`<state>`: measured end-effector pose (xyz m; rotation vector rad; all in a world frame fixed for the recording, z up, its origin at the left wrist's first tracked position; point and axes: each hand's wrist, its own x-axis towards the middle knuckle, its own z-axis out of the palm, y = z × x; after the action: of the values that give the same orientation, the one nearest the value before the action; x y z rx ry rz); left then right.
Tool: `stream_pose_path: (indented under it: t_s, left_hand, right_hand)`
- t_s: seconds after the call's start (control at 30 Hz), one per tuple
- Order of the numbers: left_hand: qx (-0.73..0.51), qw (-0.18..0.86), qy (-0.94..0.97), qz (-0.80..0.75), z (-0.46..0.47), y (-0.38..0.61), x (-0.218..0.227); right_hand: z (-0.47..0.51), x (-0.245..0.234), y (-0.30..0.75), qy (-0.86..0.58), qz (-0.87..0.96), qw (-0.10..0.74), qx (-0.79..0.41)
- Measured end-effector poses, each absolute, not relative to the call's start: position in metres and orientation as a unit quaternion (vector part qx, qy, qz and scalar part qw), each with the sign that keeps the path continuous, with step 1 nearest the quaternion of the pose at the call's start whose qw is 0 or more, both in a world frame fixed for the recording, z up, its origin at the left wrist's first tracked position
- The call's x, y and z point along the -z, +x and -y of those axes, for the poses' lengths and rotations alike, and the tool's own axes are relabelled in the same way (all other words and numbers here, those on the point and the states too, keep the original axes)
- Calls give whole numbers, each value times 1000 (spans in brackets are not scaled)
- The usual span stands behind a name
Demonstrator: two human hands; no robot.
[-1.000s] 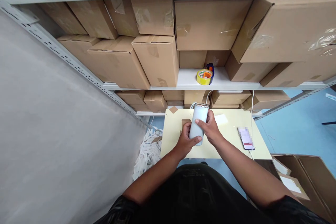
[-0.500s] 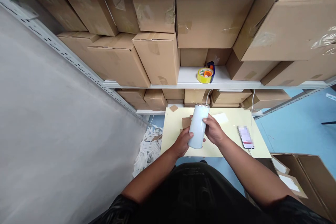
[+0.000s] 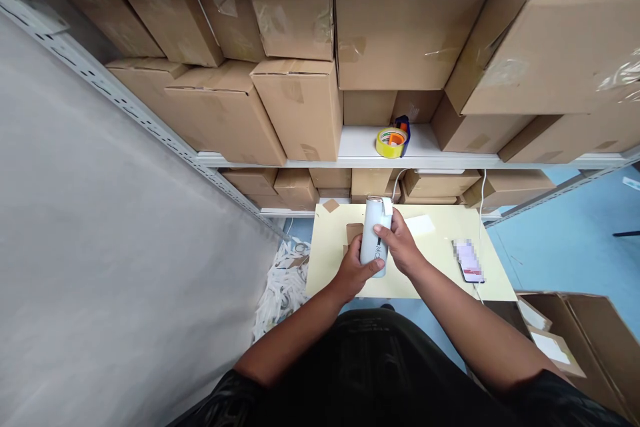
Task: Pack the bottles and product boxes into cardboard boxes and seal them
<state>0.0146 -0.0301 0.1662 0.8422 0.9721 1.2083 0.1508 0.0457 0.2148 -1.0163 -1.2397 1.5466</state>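
A pale blue tumbler (image 3: 371,240) stands nearly upright between my hands, over the near part of the cream table (image 3: 325,267). Dark lettering shows on its side, and a white tag (image 3: 387,206) hangs at its top rim. My left hand (image 3: 354,271) is closed around the lower part, thumb across the front. My right hand (image 3: 400,244) grips the upper right side, its thumb lying on the front; its other fingers are hidden behind. Just behind the tumbler, a small open brown carton (image 3: 355,233) is partly covered by it and my left hand.
A phone (image 3: 468,261) and a white cable (image 3: 481,200) lie at the table's right. Yellow tape (image 3: 390,144) in a dispenser sits on the shelf (image 3: 360,147) among cardboard boxes (image 3: 300,107). White paper strips (image 3: 280,287) pile at left; a large open carton (image 3: 585,340) stands lower right.
The tumbler has been turned about its length, bringing lettering and the white tag into view. It has shifted slightly left, and my right thumb now lies across its front.
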Motion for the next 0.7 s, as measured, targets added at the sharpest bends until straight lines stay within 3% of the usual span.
stream_pose_path:
  t_s: [0.1, 0.3, 0.43, 0.53, 0.7]
  left_hand:
    - [-527, 614, 386, -443, 30, 14, -166]
    - [-468, 602, 475, -439, 26, 6, -166]
    - [-419, 433, 524, -602, 18, -21, -148]
    - [-306, 332, 496, -741, 14, -42, -122]
    - [-234, 407, 480, -741, 15, -45, -86]
  right_hand:
    - [-52, -218, 155, -362, 502, 434, -655]
    - [-80, -224, 168, -453, 545, 401, -580]
    - [-93, -221, 187, -473, 544, 460, -519]
    - [-93, -212, 196, -478, 539, 493, -487]
    - [-78, -172, 173, -457, 581, 426, -521]
